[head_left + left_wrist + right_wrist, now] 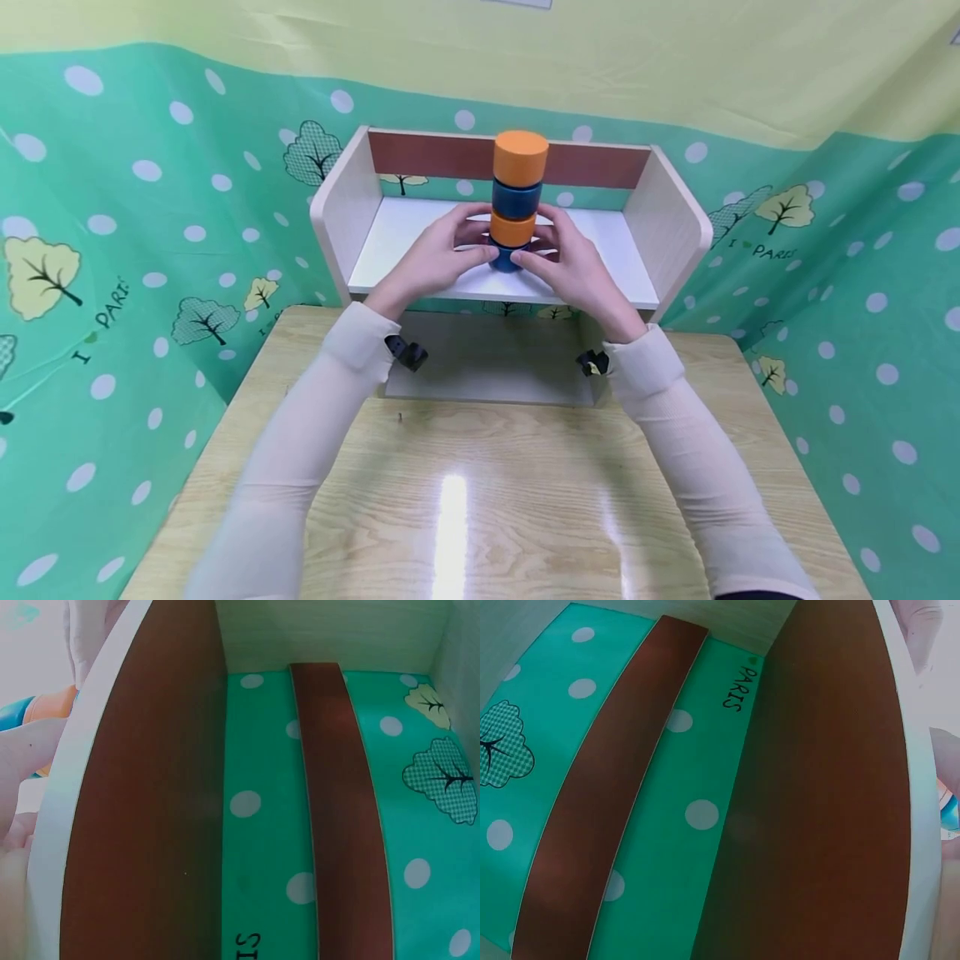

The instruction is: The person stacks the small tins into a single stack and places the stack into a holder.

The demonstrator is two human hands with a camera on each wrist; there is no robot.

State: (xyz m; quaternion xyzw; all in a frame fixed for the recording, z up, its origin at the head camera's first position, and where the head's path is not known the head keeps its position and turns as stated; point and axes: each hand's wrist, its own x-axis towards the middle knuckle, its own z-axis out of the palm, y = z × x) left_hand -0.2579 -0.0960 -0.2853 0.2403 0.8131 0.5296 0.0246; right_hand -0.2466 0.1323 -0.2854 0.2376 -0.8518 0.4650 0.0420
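A tower of orange and blue round blocks (521,160) stands upright on the white upper shelf (420,212) in the head view. Its colours alternate, with orange on top and dark blue at the bottom; the top block is the tallest. From the left, my left hand (442,248) holds the lower part, thumb tip at the bottom blue block (506,260). My right hand (576,260) holds it from the other side, its thumb at the same block. Some fingers are hidden behind the tower. The left wrist view catches part of an orange block (51,705) beyond the shelf edge.
The shelf unit has pale side panels (670,229) and a reddish-brown back strip (435,154). A lower compartment (487,358) opens beneath it. It stands on a wooden table (525,475), with a patterned green curtain (187,167) behind and at both sides.
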